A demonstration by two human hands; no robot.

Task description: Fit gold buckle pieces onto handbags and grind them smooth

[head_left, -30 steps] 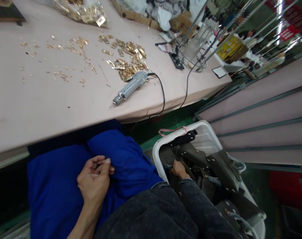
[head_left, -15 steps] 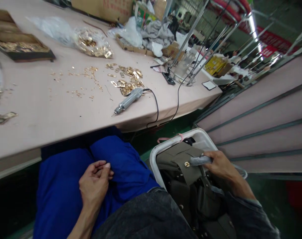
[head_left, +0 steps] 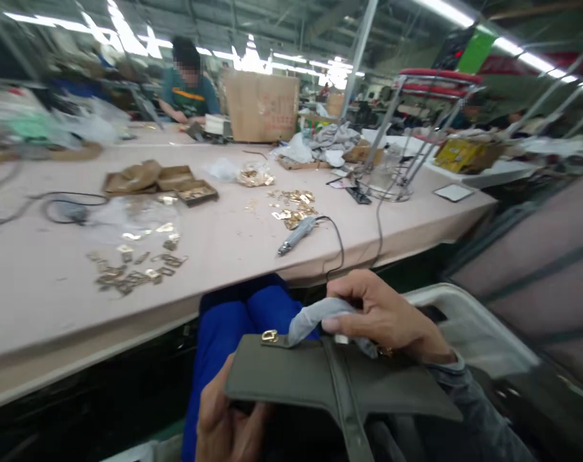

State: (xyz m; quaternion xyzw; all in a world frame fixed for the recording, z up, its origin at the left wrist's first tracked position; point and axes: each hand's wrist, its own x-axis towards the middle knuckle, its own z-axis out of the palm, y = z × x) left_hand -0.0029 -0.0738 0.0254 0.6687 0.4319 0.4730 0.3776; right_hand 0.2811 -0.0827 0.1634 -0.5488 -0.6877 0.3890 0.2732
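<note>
An olive-grey handbag (head_left: 291, 375) hangs above my lap, its top handle (head_left: 310, 319) wrapped in grey film. My right hand (head_left: 380, 314) is closed around that handle. At the bag's near left side, my left hand (head_left: 228, 417) has its thumb and fingers on the edge of the flap, partly hidden by the bag. A gold buckle (head_left: 269, 336) sits at the handle's left end. On the table beyond lies a grey electric screwdriver (head_left: 297, 235) with a black cord, beside a pile of gold metal fittings (head_left: 298, 208).
More metal fittings (head_left: 137, 273) lie at the table's left, near a plastic bag and an open cardboard box (head_left: 195, 186). A white bin (head_left: 483, 327) stands at my right. An upturned stool (head_left: 435, 80) is on the table. Across it works another person (head_left: 190, 90).
My right hand has lifted the handbag out of the white bin and over my lap. My left hand has moved from my knee to the bag. The view has swung left and up.
</note>
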